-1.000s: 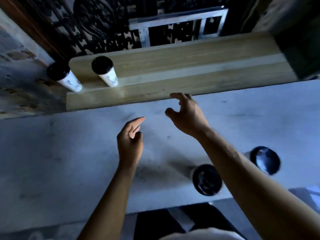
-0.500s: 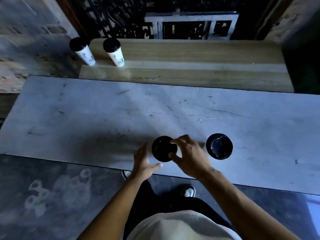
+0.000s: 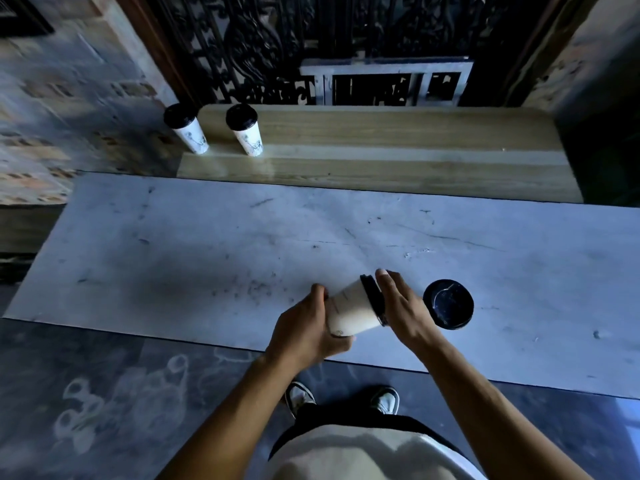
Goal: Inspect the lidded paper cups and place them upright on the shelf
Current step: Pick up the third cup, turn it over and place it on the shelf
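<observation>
Both hands tip a lidded cup (image 3: 353, 310) sideways (lid rightward).

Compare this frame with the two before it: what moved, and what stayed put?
Both hands came back from the shelf to the near cup. The left hand now grips its base, tipping it sideways; the right hand rests by its lid. The other table cup and both shelf cups stayed upright.

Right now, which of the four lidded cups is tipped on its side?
The cup held between both hands, near the marble counter's front edge. Its black lid points right. The cup beside it and the two on the wooden shelf stand upright.
</observation>
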Tool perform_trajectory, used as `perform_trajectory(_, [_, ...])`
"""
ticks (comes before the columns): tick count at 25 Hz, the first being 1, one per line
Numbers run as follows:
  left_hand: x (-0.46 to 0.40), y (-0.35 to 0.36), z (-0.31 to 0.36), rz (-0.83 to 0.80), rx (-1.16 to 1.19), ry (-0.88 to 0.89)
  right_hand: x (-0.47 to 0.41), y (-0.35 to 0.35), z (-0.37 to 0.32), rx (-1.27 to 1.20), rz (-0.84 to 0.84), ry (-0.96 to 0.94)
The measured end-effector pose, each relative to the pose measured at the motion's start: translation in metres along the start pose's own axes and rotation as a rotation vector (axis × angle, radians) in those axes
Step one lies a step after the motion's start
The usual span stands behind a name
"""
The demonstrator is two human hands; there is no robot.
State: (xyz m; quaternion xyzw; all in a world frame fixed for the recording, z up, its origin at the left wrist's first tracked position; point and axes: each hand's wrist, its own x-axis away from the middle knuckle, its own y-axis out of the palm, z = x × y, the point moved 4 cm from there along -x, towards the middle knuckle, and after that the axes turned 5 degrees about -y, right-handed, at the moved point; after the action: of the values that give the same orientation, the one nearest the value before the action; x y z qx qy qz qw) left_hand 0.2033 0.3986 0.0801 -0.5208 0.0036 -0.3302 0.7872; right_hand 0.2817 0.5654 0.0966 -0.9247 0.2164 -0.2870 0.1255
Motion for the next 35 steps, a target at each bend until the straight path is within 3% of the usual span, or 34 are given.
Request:
perform_trajectory(4, [0.004,-0.029,0.008,0.107,-0.144,0.171,0.004,0.013,-0.013,-0.158,-0.005,-0.007])
perform_trajectory(13, [0.019,-0.058,0.034,0.208,-0.313,0.197,0.017,0.019,-0.035,-0.528,0.167,-0.072])
perform_trajectory(17, [0.022,-0.071,0.039,0.197,-0.341,0.241,0.024,0.023,-0.038,-0.557,0.163,-0.123])
perform_trajectory(21, [0.023,-0.073,0.030,0.154,-0.305,0.218,0.026,0.023,-0.040,-0.474,0.035,-0.112])
perform_trajectory(24, [0.024,-0.072,0.029,0.128,-0.114,0.161,0.023,0.023,-0.038,-0.793,0.048,-0.071])
perform_trajectory(27, [0.026,-0.069,0.027,-0.033,0.376,-0.008,0.024,0.017,-0.042,-1.021,0.026,-0.060])
perform_trajectory(30, [0.035,-0.061,0.030,-0.163,0.918,-0.162,0.032,0.018,-0.047,-0.994,-0.086,-0.122])
perform_trajectory(32, [0.040,-0.062,0.035,-0.155,1.044,-0.209,0.039,0.027,-0.048,-0.911,-0.176,-0.176])
perform_trajectory(35, [0.043,-0.060,0.043,-0.168,1.066,-0.211,0.043,0.031,-0.042,-0.849,-0.166,-0.210])
